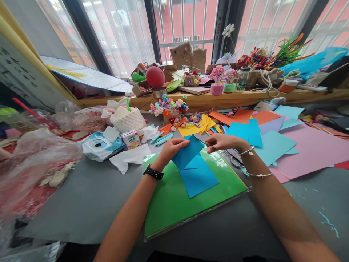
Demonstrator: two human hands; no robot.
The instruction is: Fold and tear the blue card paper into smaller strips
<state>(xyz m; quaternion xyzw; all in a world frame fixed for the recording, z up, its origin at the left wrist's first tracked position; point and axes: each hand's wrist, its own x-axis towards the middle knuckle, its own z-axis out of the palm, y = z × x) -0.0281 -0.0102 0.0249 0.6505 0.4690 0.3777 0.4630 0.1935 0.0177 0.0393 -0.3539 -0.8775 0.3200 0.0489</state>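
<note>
My left hand [174,150] pinches a folded piece of blue paper [188,151] by its upper edge, thumb on top. Close to that paper's right corner, my right hand [220,142] is closed around what looks like a pair of scissors [202,141]; only a thin dark blade shows, its handles mostly hidden by the fingers. Below both hands, a flat blue sheet [200,182] lies on a green sheet pack [169,211] in a clear sleeve. The held paper overlaps the top of that flat sheet.
Coloured paper sheets [313,149] spread across the right side. Wet wipes [102,145], a small drink carton [131,139] and tissues [131,158] stand left. Behind are a basket of crochet flowers [170,115] and a cluttered sill [191,101]. Plastic bags [40,163] pile up far left.
</note>
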